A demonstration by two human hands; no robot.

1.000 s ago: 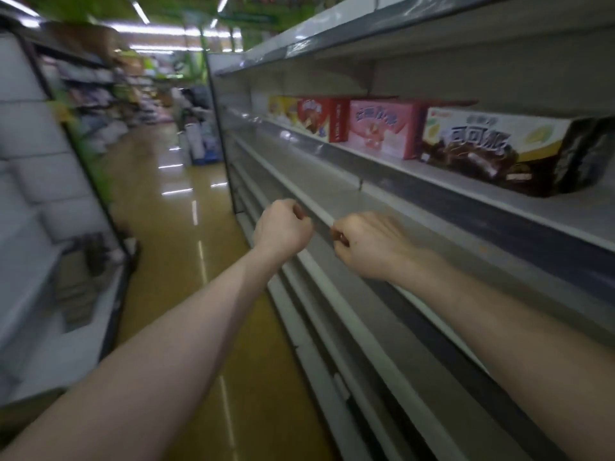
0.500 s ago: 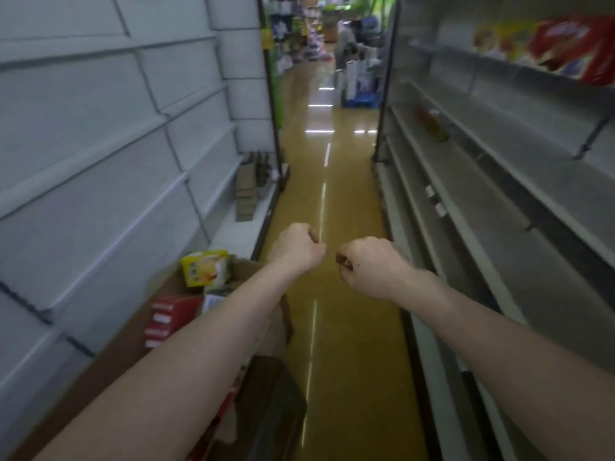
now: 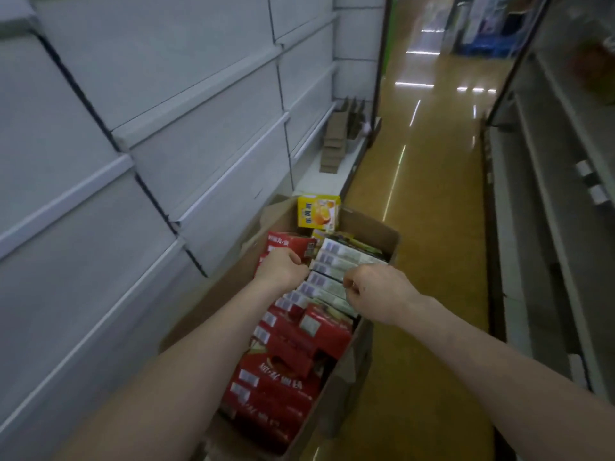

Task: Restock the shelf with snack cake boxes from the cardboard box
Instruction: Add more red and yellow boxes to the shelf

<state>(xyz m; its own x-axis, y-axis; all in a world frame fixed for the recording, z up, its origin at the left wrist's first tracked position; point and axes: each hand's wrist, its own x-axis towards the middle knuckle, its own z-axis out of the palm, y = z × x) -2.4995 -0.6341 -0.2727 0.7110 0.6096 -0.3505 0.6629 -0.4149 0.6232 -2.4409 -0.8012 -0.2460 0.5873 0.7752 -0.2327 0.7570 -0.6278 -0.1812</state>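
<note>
since half a second ago the view has swung further left and down, so the open cardboard box [image 3: 372, 234] that sat at the lower left edge now fills the lower middle, and both fists have come over it. left hand [image 3: 283, 269] is curled into a loose fist above the far part of the box, just over a red snack cake box [image 3: 289, 245]; it does not appear to hold anything. right hand [image 3: 379, 296] is also curled, thumb against the fingers, hovering over a row of pale-edged boxes [image 3: 346, 257] packed on edge; whether it pinches anything cannot be told. more red boxes [image 3: 283, 387] lie stacked in the near end of the carton, and a yellow box [image 3: 318, 212] stands upright at the far end. the carton sits on the yellow aisle floor [image 3: 429, 201] beside the grey shelving on the left [image 3: 133, 134]. the shelves on the right [image 3: 559, 181] run along the aisle's other side, blurred. flattened brown cardboard [image 3: 336, 141] rests on the left unit's bottom shelf farther down.
</note>
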